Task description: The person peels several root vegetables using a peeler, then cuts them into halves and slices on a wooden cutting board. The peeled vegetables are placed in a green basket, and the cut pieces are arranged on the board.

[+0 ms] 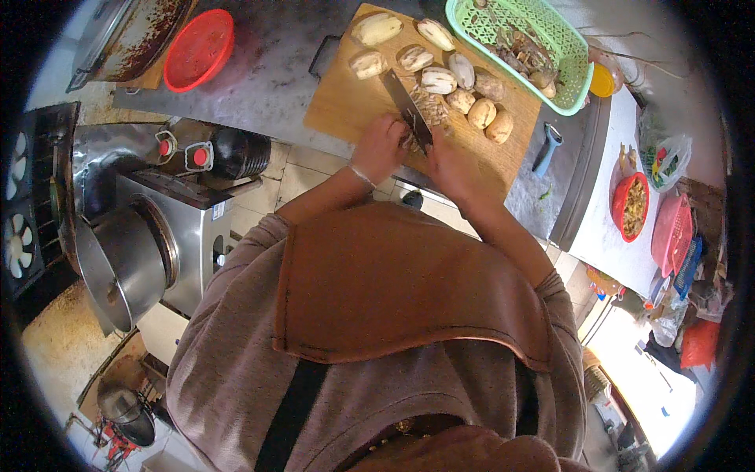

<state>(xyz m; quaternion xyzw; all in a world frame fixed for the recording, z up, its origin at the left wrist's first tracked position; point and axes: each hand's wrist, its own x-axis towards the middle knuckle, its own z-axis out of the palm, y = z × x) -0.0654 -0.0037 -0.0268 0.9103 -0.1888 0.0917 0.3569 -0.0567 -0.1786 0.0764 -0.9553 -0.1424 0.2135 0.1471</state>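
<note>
My right hand [449, 166] grips a cleaver-like kitchen knife [403, 101] near the front of a wooden cutting board [336, 112]. The dark blade slants away to the left across the board. Beside the blade is my left hand [382, 147], its fingers curled down close to the metal; whatever may be under them is hidden. A small heap of chopped pale pieces [433, 108] lies against the blade's right side. Farther back rest several pale, partly peeled root vegetables [439, 80], some striped with brown. Several rounder, yellowish ones [482, 113] lie to the right.
A green plastic basket [581, 97] with brown roots overlaps the board's back right. A blue-handled peeler [550, 150] lies right of the board. At far left stand a red plastic bowl [199, 50] and a large metal pot [127, 265]. A red bowl of chopped food [634, 206] sits far right.
</note>
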